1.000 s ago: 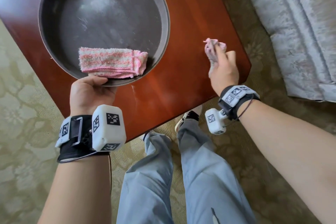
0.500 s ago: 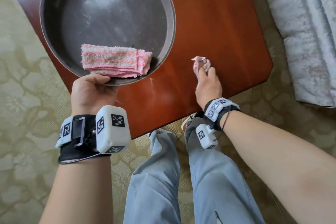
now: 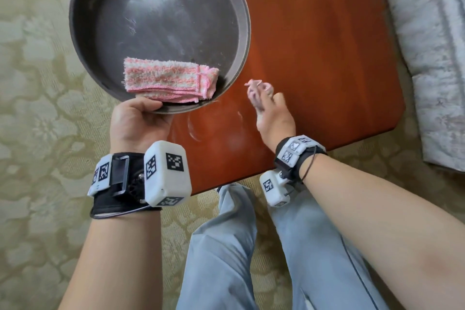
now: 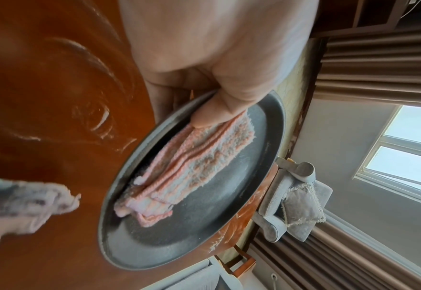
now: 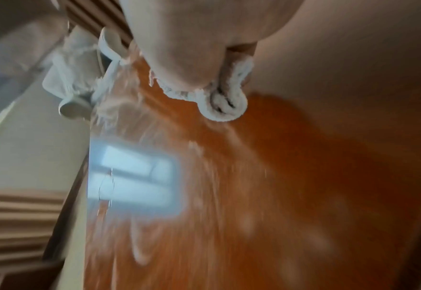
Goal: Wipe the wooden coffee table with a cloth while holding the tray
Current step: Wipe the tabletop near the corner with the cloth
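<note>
Head view: L hand (image 3: 141,121) grips round dark tray (image 3: 83,40) rim at 6 o'clock; folded pink-striped towel (image 3: 171,80) inside. R hand (image 3: 274,118) clenches crumpled pink cloth (image 3: 256,88) on wooden coffee table (image 3: 327,58). Wrist tags: coded squares, no legible text.
L wrist view: thumb (image 4: 219,111) presses towel edge; tray top cut off.
R wrist view: blurred; fingers curl on cloth (image 5: 224,102).

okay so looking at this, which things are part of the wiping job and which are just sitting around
Part of the job:
coffee table
crumpled cloth gripped by right hand
round tray held by left hand

Just there:
folded pink striped towel in the tray
sofa
patterned carpet
</note>
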`<state>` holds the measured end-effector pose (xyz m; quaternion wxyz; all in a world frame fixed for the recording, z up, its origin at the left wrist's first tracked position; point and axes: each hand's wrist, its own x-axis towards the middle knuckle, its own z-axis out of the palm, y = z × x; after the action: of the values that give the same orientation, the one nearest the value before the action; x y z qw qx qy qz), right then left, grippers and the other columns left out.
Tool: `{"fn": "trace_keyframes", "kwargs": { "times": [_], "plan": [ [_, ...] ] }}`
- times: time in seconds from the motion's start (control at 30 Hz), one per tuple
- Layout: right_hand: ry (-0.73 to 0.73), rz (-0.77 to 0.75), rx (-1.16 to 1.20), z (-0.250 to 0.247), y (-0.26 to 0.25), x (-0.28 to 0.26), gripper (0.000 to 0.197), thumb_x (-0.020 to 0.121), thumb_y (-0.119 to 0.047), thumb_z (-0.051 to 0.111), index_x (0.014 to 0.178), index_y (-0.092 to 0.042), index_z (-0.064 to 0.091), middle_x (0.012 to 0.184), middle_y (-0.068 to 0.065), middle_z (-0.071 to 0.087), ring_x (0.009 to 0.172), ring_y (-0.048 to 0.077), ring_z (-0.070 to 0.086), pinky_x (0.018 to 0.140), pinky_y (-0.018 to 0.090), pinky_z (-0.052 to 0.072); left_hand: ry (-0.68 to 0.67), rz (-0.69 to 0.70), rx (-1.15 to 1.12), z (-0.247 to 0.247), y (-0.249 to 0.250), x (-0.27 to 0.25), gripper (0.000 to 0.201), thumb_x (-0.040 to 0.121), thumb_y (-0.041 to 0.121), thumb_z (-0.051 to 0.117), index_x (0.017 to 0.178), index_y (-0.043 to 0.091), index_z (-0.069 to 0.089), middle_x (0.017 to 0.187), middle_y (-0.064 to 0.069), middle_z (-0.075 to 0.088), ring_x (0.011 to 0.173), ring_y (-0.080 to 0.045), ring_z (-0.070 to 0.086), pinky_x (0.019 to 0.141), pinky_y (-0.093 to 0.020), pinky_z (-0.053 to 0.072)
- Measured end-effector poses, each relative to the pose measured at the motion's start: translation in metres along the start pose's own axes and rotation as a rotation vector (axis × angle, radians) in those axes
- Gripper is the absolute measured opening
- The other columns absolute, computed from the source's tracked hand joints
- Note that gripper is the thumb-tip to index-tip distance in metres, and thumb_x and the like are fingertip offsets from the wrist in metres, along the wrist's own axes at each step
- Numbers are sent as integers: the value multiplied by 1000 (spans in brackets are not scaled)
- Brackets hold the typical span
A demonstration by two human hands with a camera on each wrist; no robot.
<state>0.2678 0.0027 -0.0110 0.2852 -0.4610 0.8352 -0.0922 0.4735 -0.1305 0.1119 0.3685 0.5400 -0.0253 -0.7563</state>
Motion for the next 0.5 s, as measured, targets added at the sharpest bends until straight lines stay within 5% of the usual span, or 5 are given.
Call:
{"fn": "trace_keyframes", "kwargs": {
  "times": [0.07,0.2,0.37,0.5],
  "plan": [
    [76,67,-25,-30,19,17,53,92,-16,59,141,-22,41,100,3,36,68,16,41,71,34,52,-13,7,-15,15,-3,5,34,58,-14,35,81,4,53,95,-15,67,95,-34,67,86,-44,60],
    [224,130,91,-88,69,43,60,92,-7,53,147,-28,41,109,9,44,78,21,48,75,28,43,-24,-11,-16,57,-22,19,42,59,-15,36,93,2,55,106,-18,65,106,-37,65,98,-48,54],
    [305,240,108,-132,129,77,56,94,-6,51,146,-26,42,116,10,46,92,28,56,82,32,46,-33,-35,-46,112,-50,45,43,58,-15,37,94,3,54,110,-16,64,106,-35,66,93,-44,57],
    [315,306,41,-157,170,98,57,95,-6,52,147,-26,40,119,10,47,93,30,59,75,28,42,-54,-51,-93,153,-65,62,70,36,-19,52,102,3,55,119,-17,63,115,-37,64,97,-46,54]
  ]
}}
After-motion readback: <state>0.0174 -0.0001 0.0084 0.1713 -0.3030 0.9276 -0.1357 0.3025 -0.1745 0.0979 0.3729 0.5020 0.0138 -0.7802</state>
